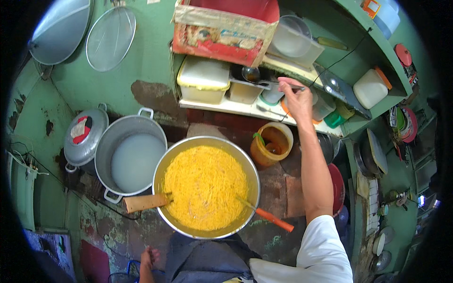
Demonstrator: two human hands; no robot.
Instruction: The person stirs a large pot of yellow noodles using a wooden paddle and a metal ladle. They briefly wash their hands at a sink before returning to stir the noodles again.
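Observation:
My right hand (293, 92) is raised at the shelf and pinches the handle of a metal spoon (252, 75). A little brown stuff shows in the spoon's bowl, which is in front of the shelf's containers. My left hand (150, 256) hangs low beside my dark apron, holding nothing, its fingers slightly apart. Before me stands a wide metal basin (253, 184) full of yellow noodle-like strands (205, 187). A wooden handle (147, 203) and an orange-handled utensil (274, 218) lean out over its rim. Below my right hand is a stained plastic tub (263, 155) with brownish contents.
Left of the basin stand an aluminium pot (102, 152) of cloudy liquid and a lidded pot (88, 141). The shelf (226, 109) holds a yellow-lidded container (203, 79) and several others, with a worn red box (223, 39) above. Sieves (111, 39) hang on the wall.

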